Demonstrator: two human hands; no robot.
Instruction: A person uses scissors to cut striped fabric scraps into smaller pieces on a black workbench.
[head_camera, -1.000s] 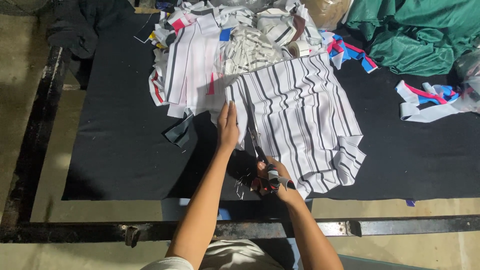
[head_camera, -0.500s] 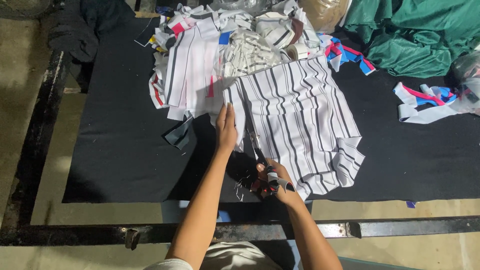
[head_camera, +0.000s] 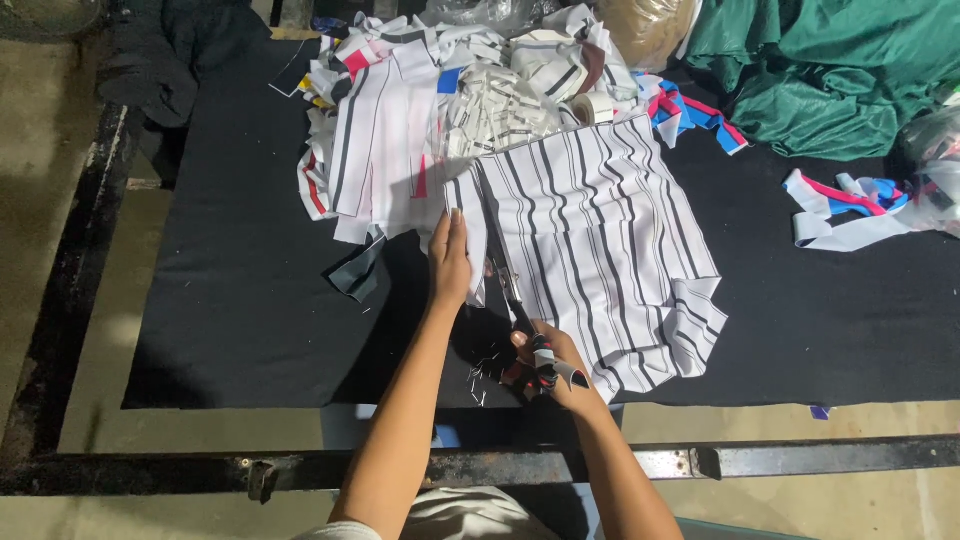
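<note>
Two hands work near the bench's front edge: our left hand (head_camera: 451, 262) flattens limp striped cloth (head_camera: 600, 250), fingers together; our right hand (head_camera: 560, 365) grips scissors (head_camera: 520, 315).

The scissors (head_camera: 520, 310) show only in part: their handles are buried inside the right hand (head_camera: 548, 368), and the blade tips are lost among the stripes of the striped cloth (head_camera: 600, 250), so how far the blades gape cannot be told. The left hand (head_camera: 450, 262) covers the cloth strip beneath its palm. Well beyond both hands, the green fabric (head_camera: 830, 70) runs off the top and right edges. A clear bag (head_camera: 935, 140) far right of the right hand is cut by the frame.
</note>
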